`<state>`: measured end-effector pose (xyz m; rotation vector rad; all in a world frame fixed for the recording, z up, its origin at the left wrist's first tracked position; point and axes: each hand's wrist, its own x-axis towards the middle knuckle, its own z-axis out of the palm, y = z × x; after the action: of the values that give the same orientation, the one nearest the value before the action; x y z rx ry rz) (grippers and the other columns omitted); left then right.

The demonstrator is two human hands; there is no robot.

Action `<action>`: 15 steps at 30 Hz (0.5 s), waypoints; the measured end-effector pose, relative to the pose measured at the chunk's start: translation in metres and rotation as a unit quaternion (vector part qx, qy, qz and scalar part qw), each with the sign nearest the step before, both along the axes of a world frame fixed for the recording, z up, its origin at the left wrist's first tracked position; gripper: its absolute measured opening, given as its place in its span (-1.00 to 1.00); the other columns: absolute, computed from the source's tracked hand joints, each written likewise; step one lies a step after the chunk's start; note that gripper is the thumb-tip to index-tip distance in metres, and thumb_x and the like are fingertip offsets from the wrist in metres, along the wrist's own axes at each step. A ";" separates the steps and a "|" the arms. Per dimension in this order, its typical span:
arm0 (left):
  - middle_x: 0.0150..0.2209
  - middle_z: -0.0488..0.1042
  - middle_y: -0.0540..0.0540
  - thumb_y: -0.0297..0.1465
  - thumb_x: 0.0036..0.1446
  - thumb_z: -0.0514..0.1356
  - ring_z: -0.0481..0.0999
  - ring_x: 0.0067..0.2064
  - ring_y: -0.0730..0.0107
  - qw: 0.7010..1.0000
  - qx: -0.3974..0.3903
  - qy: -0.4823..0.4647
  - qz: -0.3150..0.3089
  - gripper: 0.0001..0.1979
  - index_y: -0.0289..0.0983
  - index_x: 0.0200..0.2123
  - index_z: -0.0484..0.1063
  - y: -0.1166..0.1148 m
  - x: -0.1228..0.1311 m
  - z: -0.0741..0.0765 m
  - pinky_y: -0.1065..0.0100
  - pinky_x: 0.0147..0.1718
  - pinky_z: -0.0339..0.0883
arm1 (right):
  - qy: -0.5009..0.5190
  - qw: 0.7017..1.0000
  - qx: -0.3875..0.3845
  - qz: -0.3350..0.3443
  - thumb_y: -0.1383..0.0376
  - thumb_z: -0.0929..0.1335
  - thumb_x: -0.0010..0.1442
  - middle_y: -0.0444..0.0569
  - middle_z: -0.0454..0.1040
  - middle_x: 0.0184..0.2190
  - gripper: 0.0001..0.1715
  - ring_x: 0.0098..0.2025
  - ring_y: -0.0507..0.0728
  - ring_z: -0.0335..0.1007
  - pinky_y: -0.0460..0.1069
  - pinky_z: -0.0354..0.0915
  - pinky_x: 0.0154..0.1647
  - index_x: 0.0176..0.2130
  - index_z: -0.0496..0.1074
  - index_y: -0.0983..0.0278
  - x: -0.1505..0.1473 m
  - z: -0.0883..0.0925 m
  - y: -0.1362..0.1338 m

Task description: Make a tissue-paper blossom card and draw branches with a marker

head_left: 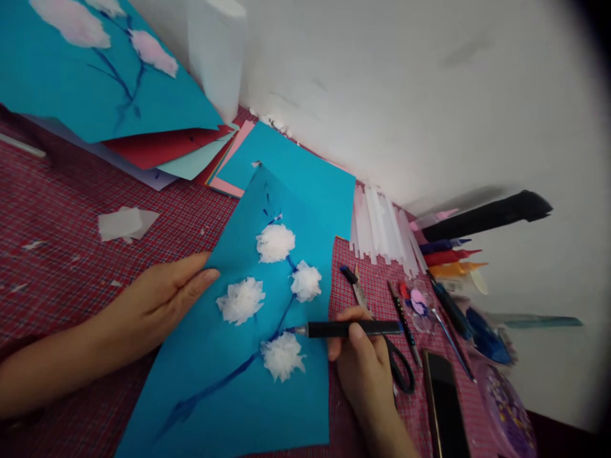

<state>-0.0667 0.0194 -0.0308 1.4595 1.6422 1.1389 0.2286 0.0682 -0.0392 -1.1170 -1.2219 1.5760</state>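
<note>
While the left hand steadies the paper, the right hand works a marker over it.

Left hand (160, 302): flat, palm down, fingers together and stretched out, their tips pressed on the left edge of the blue sheet.

Right hand (363, 362): closed around the black marker, thumb and fingers pinching its barrel near the middle.

Black marker (348, 329): lies nearly level, tip pointing left and touching the sheet beside the drawn line.

Blue sheet (238, 401): lies tilted on the red checked cloth (62, 254), in the middle of the view, between the two hands.

Drawn branch (224, 381): a dark blue line running from the lower left of the sheet up towards the puffs.

White tissue puffs (275, 242): four, sitting on the sheet along the branch, each apart from the others.

Scissors (398, 369): black handles just right of the right hand, partly hidden by it.

Phone (443, 407): a dark slab on the cloth, near the scissors; it may be a case instead, as the edge of the view is blurred.

Paint tubes (449, 257): purple, red and orange, lying against the wall at the right.

Paper stack (157, 149): coloured sheets fanned out at the upper left.
</note>
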 end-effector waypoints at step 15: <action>-0.38 0.60 0.17 -0.10 0.16 0.16 0.58 -0.42 0.31 0.989 0.065 0.112 0.075 -0.80 0.14 -0.21 0.57 -0.019 -0.004 -0.034 0.41 -0.50 0.42 | -0.105 0.994 0.021 0.013 0.06 0.36 0.28 -0.16 0.43 -0.63 -0.75 -0.60 0.04 0.33 -0.11 0.22 -0.57 -0.21 0.47 0.17 0.002 0.003 -0.003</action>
<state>-0.0711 0.0001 -0.0646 1.6183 1.8883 1.2213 0.2306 0.0650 -0.0366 -1.2690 -1.4060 1.4725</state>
